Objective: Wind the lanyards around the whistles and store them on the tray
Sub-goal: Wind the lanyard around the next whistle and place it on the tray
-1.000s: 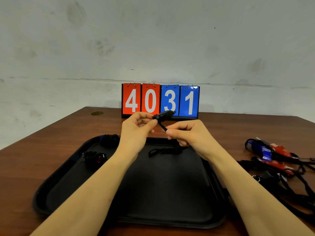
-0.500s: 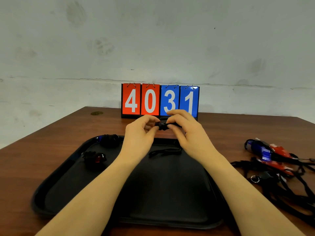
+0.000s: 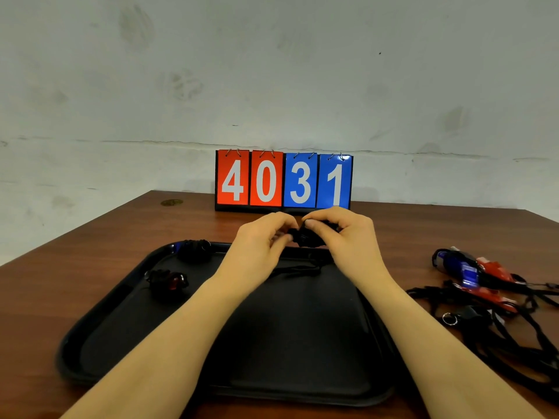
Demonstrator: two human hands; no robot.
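A: Where are the hands?

B: Both forearms reach forward and converge. The left hand (image 3: 260,237) and right hand (image 3: 348,234) sit level, side by side, fingertips nearly meeting.

A: How are the fingers set?

B: Curled on both. The left thumb and fingers pinch inward toward the right hand. The right fingers (image 3: 314,223) curl over and down, thumb under, gripping a whistle (image 3: 305,238) between the two hands.

A: Wrists?

B: Roughly straight, backs of the hands up.
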